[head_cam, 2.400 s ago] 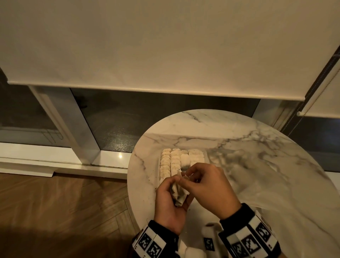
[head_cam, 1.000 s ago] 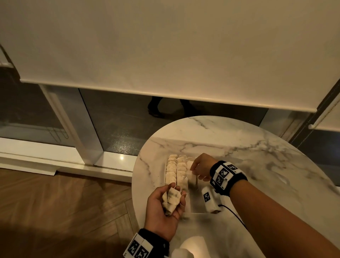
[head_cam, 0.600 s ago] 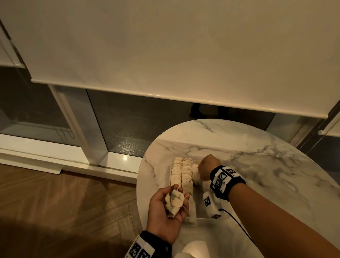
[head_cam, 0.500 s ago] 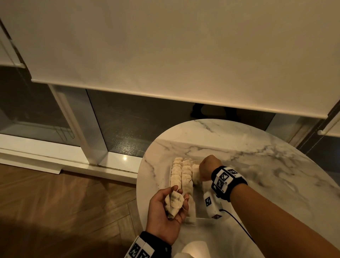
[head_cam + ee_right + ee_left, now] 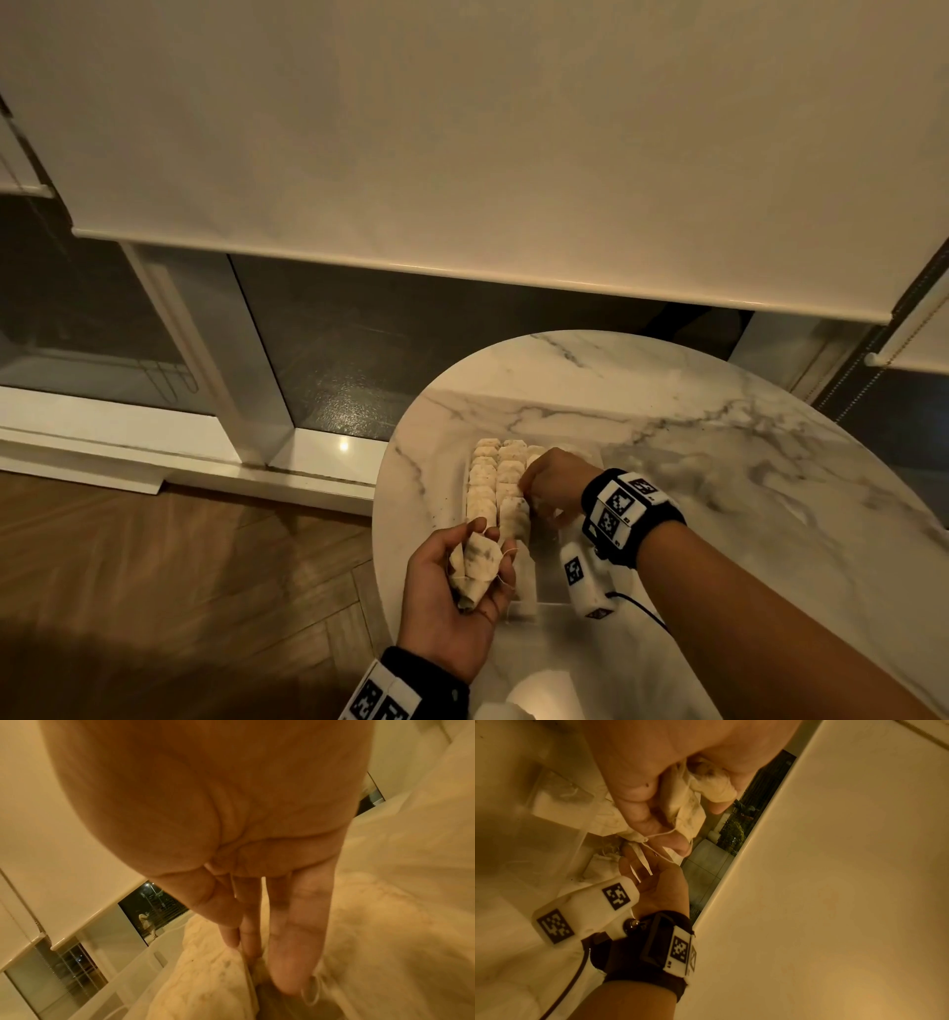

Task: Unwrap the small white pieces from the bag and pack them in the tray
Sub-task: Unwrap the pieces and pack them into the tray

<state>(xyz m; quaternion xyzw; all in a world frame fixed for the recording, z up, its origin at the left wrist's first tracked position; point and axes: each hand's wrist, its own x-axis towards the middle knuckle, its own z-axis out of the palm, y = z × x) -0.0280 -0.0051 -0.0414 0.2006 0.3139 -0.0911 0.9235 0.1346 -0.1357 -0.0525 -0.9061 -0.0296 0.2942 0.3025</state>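
The clear tray (image 5: 518, 601) sits on the round marble table (image 5: 719, 452), close to the table's left edge, with only a narrow strip of bare marble between the tray and the drop to the wood floor (image 5: 179, 591). To the right of the tray the tabletop runs wide and bare. Rows of small white pieces (image 5: 495, 483) fill the tray's far half; its near half is mostly open.

The right hand (image 5: 552, 485) reaches over the tray from the right, its straight fingers (image 5: 295, 953) pointing down among the packed pieces; from the wrist view the fingertips press between two rows, and whether they pinch a piece cannot be told. A white tagged device (image 5: 583, 578) under that wrist hangs over the tray's near right part, with a dark cable (image 5: 642, 609) trailing toward the person.

The left hand (image 5: 452, 591) hovers at the tray's near left corner, right over the table edge, palm up, fingers curled around a crumpled white bag (image 5: 475, 565) with loose strings (image 5: 659, 835) hanging from it.

Beyond the tray, past the table's far edge, stands a dark window (image 5: 359, 370) with a white frame (image 5: 226, 360) and a cream roller blind (image 5: 462, 128) pulled most of the way down. A bead chain (image 5: 909, 329) hangs at the far right.
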